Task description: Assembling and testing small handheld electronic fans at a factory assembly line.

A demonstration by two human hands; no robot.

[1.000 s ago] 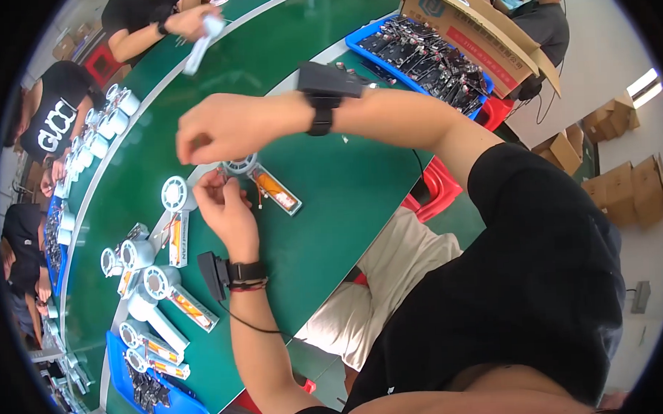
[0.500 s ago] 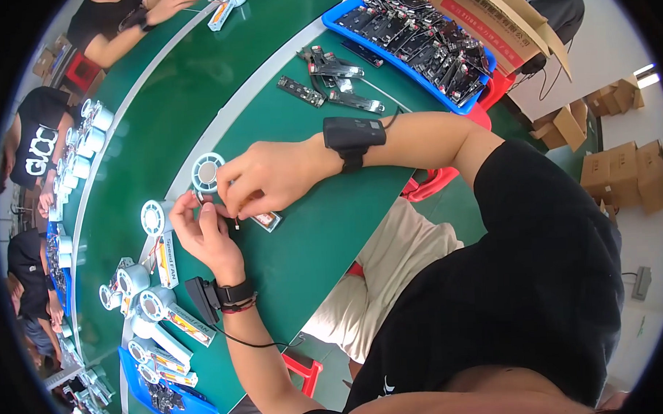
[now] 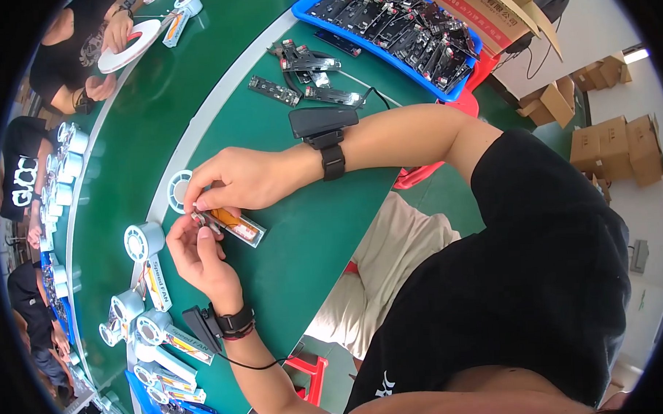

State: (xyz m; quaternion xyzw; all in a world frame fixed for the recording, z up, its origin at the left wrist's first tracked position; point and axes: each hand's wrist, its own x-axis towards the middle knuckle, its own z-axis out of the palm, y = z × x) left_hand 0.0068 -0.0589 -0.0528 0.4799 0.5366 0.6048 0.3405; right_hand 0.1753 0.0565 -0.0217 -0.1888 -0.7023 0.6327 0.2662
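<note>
I see my right hand (image 3: 232, 183) reaching across from the right, its fingers curled down and pinched on the near end of a small handheld fan (image 3: 213, 211), where the white round head meets the handle. My left hand (image 3: 196, 252) comes up from below, fingers closed, thumb and forefinger nipping the same joint from the other side. Both hands grip the fan at that 1 spot, almost touching each other.

The fan lies flat on the green bench (image 3: 310, 229). Its long axis runs on a diagonal: the round head points up and left, partly hidden under my right fingers, and the orange-and-silver handle points down and right, clear of both hands.

Just left of my left hand stands a finished fan (image 3: 144, 246) with its head up and its handle trailing downward. More fans (image 3: 157, 337) lie in a cluster lower left. Well apart, at the top, a blue tray (image 3: 398, 29) holds dark parts, and several loose dark strips (image 3: 305, 76) lie on the bench beside it.
</note>
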